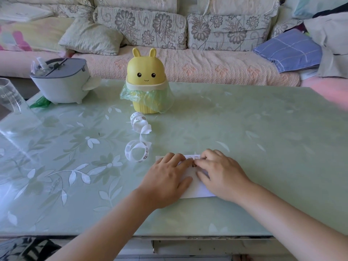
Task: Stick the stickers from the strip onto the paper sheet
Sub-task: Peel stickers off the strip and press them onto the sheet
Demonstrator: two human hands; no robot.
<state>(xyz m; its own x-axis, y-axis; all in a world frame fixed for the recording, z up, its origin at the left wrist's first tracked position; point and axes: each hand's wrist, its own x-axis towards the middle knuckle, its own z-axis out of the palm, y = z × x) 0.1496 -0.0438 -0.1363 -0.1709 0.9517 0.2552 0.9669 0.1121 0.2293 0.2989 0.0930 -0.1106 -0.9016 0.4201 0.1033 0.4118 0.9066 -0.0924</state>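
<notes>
While the left hand [165,178] lies flat with its fingers stretched out and relaxed, pressing down on the left part of the paper sheet [195,191], the right hand [220,172] is bent over the sheet's right part with its fingertips [199,162] curled down near the far edge. They meet the paper at a small printed sticker [194,165]. I cannot tell whether they pinch it or only press it, because the fingers hide the contact. The left fingertips end just beside that same spot.

Two more stickers [193,158] sit side by side along the sheet's far edge, just beyond the fingers. The white sheet lies flat on the pale green, leaf-patterned glass table [244,147], near the person's edge and mostly covered by both hands.

Just left of the sheet, apart from it, the sticker strip [146,151] curls in a loose loop standing on edge, then winds away toward a second coil farther back. Behind that coil stands a yellow rabbit-eared bin [146,72] lined with a green bag [143,97]. To the left sit a grey lidded container [62,85] and, at the table's edge, a clear glass [9,97]. Beyond the table runs a sofa [188,66] with floral cushions and a folded blue cloth [288,49].
</notes>
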